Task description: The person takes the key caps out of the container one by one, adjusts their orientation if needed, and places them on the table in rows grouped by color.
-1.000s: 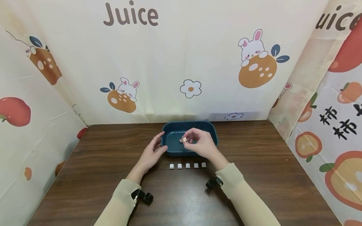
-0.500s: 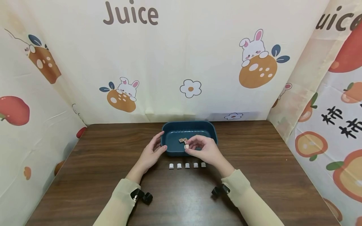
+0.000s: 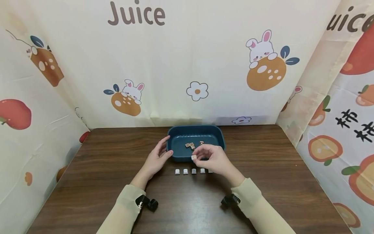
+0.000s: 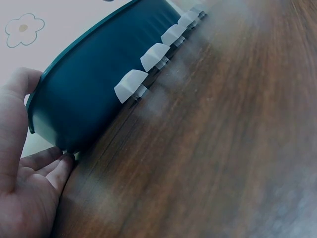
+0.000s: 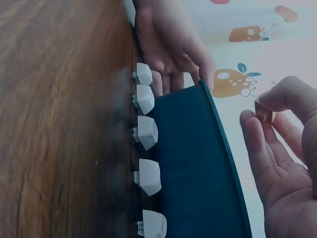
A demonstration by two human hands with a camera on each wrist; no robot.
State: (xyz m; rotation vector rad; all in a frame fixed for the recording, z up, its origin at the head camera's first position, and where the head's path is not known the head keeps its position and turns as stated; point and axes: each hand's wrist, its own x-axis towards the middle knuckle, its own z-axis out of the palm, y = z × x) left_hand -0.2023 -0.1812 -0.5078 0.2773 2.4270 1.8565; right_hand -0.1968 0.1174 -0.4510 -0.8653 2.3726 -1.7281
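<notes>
A dark blue tray [image 3: 178, 159] lies near the back of the table, several small brown-and-pale pieces [image 3: 191, 145] inside it. My left hand [image 3: 156, 161] holds the tray's left end, its thumb on the rim and the other fingers against the outer side, as the left wrist view shows. Between thumb and fingertips my right hand [image 3: 212, 159] pinches a small pale keycap [image 3: 193, 157] over the tray's front edge. White keycaps [image 3: 185, 171] stand in a row in front of the tray; the rightmost is partly hidden by my right hand.
The brown wooden table [image 3: 181, 201] extends in front of the row and to both sides. A printed cloth [image 3: 163, 61] hangs right behind the tray, with more cloth at both sides. Each wrist wears a small black camera [image 3: 152, 204].
My right hand has drawn back from the middle of the tray toward its front edge, carrying the pinched keycap. More of the pieces inside show. The left hand stays in place.
</notes>
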